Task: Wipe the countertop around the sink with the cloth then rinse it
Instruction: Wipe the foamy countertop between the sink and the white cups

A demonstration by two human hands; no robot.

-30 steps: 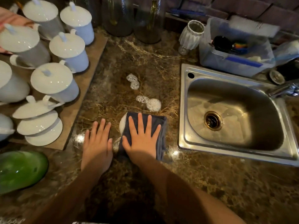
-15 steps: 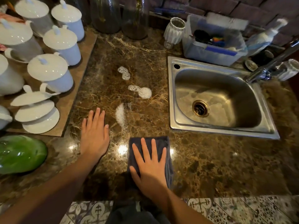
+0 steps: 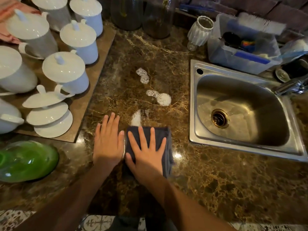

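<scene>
A folded dark blue cloth [image 3: 160,134] lies flat on the brown marble countertop [image 3: 216,180], left of the steel sink [image 3: 193,104]. My right hand [image 3: 146,150] presses on the cloth with straight, spread fingers. Beside it, my left hand [image 3: 108,140] rests flat on the bare counter, its thumb touching the cloth's left edge. A smear of white foam [image 3: 136,118] sits just beyond the cloth's far edge. Two more foam patches lie farther back: one [image 3: 160,97] mid-counter and another [image 3: 142,75] behind it.
White lidded cups [image 3: 65,70] and loose lids crowd a brown board [image 3: 93,90] at the left. A green glass object [image 3: 26,161] lies at the near left. Dark jars [image 3: 126,12], a small white vase [image 3: 200,30] and a plastic tub [image 3: 240,54] stand behind. The tap [image 3: 291,85] overhangs the sink's right.
My right hand first pulled the cloth toward the counter's front edge, then pushed it back up to the foam smear. My left hand stayed flat on the counter.
</scene>
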